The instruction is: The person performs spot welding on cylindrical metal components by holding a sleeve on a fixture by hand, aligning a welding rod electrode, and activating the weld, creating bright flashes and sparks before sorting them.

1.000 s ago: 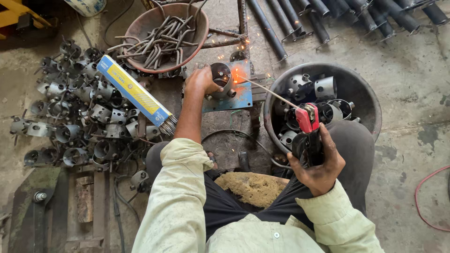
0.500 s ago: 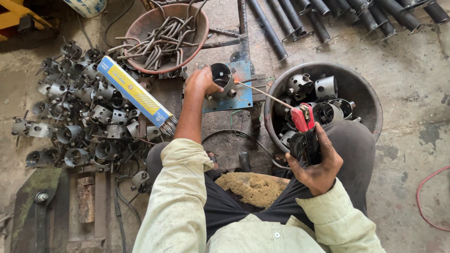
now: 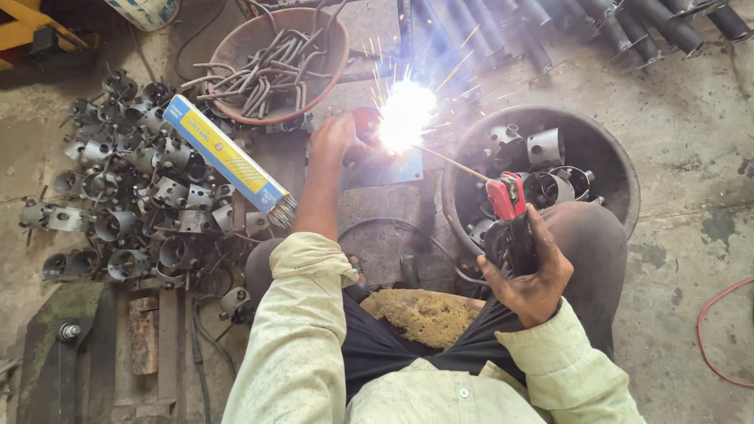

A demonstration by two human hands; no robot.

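My right hand (image 3: pixel 528 276) sits at lower right of centre in the frame, fingers wrapped tight around the black grip of the red-jawed electrode holder (image 3: pixel 506 206). The jaws pinch the near end of a thin welding rod (image 3: pixel 454 162), and that rod is the relation that matters: its long axis runs from the holder up and to the left, ending in the white arc glare (image 3: pixel 404 114) just above the middle of the picture. So the work lies up-left of my right grip, a full rod-length away, with sparks scattering toward the top edge.

My left hand (image 3: pixel 336 140) is much the nearer one. It is closed on the small round metal workpiece (image 3: pixel 366 124), reddish at its visible edge, just left of the glare and nearly touching it; the glare hides the joint itself, so I cannot tell exactly how the fingers sit on the far side. The piece rests on a blue-grey plate (image 3: pixel 393 168) on the floor.

To the right of the rod, a dark round tub (image 3: pixel 614 161) holds short tube sections. At left centre, a long blue and yellow box of electrodes (image 3: pixel 224 153) lies diagonally over a heap of welded tube fittings (image 3: pixel 126 204). A rust-coloured basin (image 3: pixel 255 39) of bent rods sits at upper left of centre.
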